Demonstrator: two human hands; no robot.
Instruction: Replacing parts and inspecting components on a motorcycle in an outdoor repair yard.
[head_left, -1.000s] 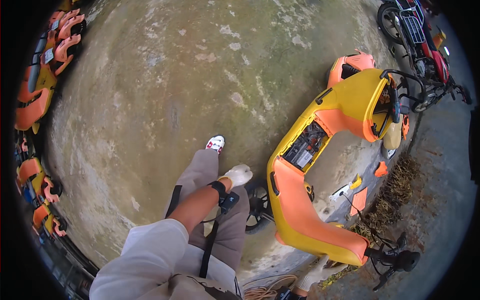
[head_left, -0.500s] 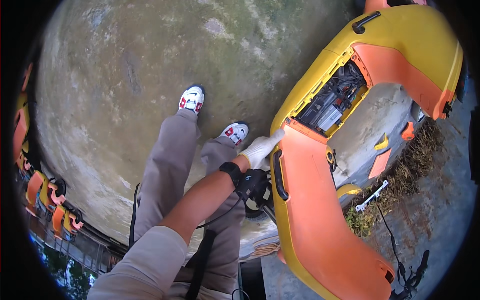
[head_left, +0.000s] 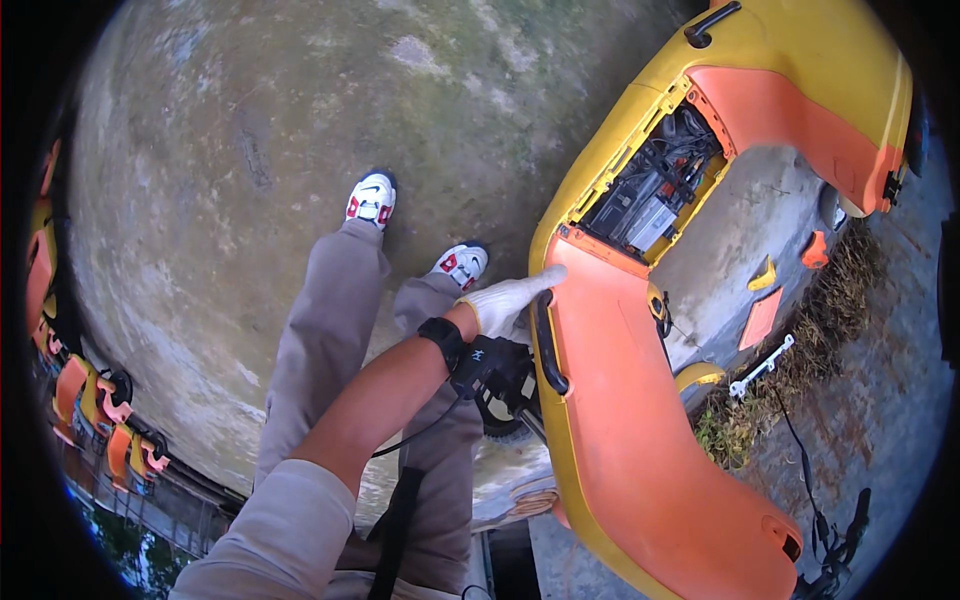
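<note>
The gloved left hand (head_left: 505,300) rests against the yellow-and-orange scooter (head_left: 622,385) immediately to its right, presumably steadying it; whether it clamps the edge cannot be told. Beyond the grip, the equipment compartment (head_left: 650,207) stands uncovered, apparently for access.

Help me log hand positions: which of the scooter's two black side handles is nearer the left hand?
The lower handle, beside the orange panel, by the gloved left hand; the upper handle sits beyond the open compartment.

Scooter (head_left: 635,390), yellow and orange, with black handles (head_left: 545,340). Glove (head_left: 503,303), white; trousers (head_left: 322,305), plain taupe; shoes (head_left: 371,200), white with red and black. Ground (head_left: 300,140), mottled grey-green.
</note>
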